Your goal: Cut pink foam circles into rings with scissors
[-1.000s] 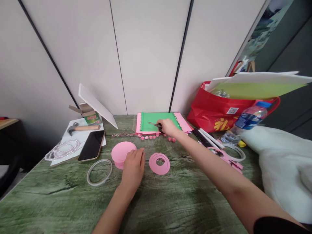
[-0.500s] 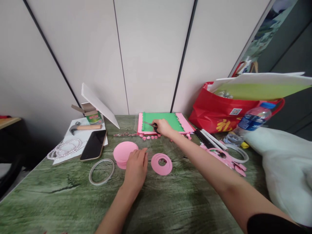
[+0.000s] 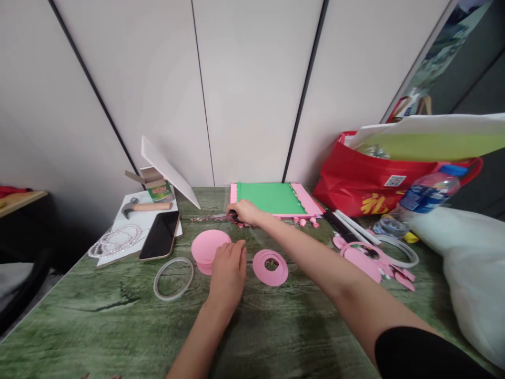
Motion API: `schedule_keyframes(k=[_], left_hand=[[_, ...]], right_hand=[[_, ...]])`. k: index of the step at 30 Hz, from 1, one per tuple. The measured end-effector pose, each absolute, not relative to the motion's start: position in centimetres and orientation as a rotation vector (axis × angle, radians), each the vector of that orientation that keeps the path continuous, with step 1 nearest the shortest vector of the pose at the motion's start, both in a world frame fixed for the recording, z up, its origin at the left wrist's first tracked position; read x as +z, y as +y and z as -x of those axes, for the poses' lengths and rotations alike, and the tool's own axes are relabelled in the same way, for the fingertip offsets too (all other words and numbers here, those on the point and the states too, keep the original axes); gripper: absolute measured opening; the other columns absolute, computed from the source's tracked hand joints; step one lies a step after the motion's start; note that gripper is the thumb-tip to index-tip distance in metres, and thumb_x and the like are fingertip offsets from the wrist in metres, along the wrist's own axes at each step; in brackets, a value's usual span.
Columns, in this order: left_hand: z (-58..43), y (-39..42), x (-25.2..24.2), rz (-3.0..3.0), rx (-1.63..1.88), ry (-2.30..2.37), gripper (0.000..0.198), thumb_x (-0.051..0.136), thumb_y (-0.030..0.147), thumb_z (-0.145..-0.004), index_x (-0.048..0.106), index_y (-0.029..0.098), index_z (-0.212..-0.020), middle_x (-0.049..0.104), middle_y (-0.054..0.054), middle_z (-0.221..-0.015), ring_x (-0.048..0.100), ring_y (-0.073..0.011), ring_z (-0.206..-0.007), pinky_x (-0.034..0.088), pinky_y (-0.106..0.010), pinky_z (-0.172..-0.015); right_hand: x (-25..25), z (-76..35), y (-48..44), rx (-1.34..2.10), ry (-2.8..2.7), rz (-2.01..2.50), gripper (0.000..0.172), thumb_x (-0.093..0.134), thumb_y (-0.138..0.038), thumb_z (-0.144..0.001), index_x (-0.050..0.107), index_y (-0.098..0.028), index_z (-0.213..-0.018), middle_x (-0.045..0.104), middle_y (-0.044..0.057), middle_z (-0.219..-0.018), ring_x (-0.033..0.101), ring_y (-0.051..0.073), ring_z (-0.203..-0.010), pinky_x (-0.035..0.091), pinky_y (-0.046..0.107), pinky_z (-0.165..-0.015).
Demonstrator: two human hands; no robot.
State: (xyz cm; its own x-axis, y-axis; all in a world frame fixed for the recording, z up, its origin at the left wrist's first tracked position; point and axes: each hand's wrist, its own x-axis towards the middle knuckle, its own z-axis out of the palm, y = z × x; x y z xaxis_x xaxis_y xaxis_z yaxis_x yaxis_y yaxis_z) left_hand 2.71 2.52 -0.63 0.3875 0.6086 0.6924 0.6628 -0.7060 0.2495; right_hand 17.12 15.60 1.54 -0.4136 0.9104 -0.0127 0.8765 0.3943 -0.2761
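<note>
My right hand (image 3: 245,212) is closed on the black handles of a pair of scissors (image 3: 233,215), low over the near edge of a green sheet (image 3: 268,197) on pink sheets. The blades point left, hard to make out beside the small pink pieces there. My left hand (image 3: 229,268) rests on the table, fingers loosely extended, at the right edge of stacked pink paper discs (image 3: 209,245). To its right lies a pink paper ring (image 3: 270,276) with a hole in the middle. A roll of white tape (image 3: 157,284) is left of the discs.
On the left are a phone (image 3: 160,235), a hammer (image 3: 148,207), a bead string (image 3: 114,243) and a small box (image 3: 160,190). To the right stand a red bag (image 3: 355,181) and a bottle (image 3: 428,192), near markers (image 3: 355,227), pink cutouts (image 3: 361,263) and another tape roll (image 3: 414,258).
My right hand has brought the scissors down and left, off the green sheet to its near edge. My left hand stays beside the pink discs. The view has shifted slightly left.
</note>
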Motion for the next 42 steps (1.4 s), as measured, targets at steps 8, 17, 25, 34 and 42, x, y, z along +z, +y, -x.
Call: schedule_keyframes(k=[8,17,25,34,42], left_hand=[[-2.7,2.5,-0.7,2.553,-1.234,-1.174,0.018,0.042,0.012,-0.084,0.057,0.013,-0.095,0.064,-0.008,-0.075,0.057,-0.0209,-0.071,0.048,-0.034,-0.064],[-2.9,2.5,-1.2,2.59,-1.193,-1.2,0.018,0.043,0.013,-0.084,0.058,0.014,-0.094,0.065,-0.009,-0.077,0.058,-0.0217,-0.072,0.048,-0.036,-0.065],[-2.8,2.7,-1.3,2.594,-1.183,-1.209,0.017,0.045,0.013,-0.084,0.058,0.014,-0.094,0.065,-0.008,-0.076,0.058,-0.0216,-0.073,0.048,-0.035,-0.066],[-2.8,2.8,-1.4,2.583,-1.193,-1.186,0.018,0.043,0.013,-0.084,0.058,0.014,-0.093,0.065,-0.008,-0.075,0.058,-0.0214,-0.071,0.048,-0.035,-0.064],[-2.7,2.8,-1.2,2.583,-1.198,-1.178,0.018,0.043,0.014,-0.084,0.058,0.015,-0.094,0.065,-0.008,-0.076,0.059,-0.0212,-0.072,0.048,-0.034,-0.064]], right_hand=[[2.8,-21.1,16.4,0.258,-2.469,1.727,0.027,0.053,-0.027,-0.088,0.053,-0.015,-0.112,0.057,0.008,-0.113,0.059,0.021,-0.094,0.05,0.04,-0.078],[1.9,-24.1,15.6,0.284,-2.42,1.879,0.027,0.053,-0.027,-0.088,0.053,-0.016,-0.112,0.057,0.008,-0.113,0.059,0.021,-0.094,0.05,0.039,-0.078],[1.5,-23.9,15.3,0.407,-2.409,1.882,0.027,0.053,-0.027,-0.088,0.053,-0.016,-0.112,0.057,0.007,-0.112,0.059,0.02,-0.093,0.051,0.039,-0.077],[2.4,-24.3,15.3,0.335,-2.357,1.867,0.027,0.052,-0.027,-0.088,0.053,-0.016,-0.112,0.056,0.008,-0.114,0.059,0.021,-0.095,0.05,0.04,-0.078],[2.2,-22.2,14.1,0.344,-2.38,1.823,0.027,0.052,-0.027,-0.088,0.053,-0.016,-0.113,0.057,0.007,-0.111,0.06,0.02,-0.092,0.051,0.039,-0.076]])
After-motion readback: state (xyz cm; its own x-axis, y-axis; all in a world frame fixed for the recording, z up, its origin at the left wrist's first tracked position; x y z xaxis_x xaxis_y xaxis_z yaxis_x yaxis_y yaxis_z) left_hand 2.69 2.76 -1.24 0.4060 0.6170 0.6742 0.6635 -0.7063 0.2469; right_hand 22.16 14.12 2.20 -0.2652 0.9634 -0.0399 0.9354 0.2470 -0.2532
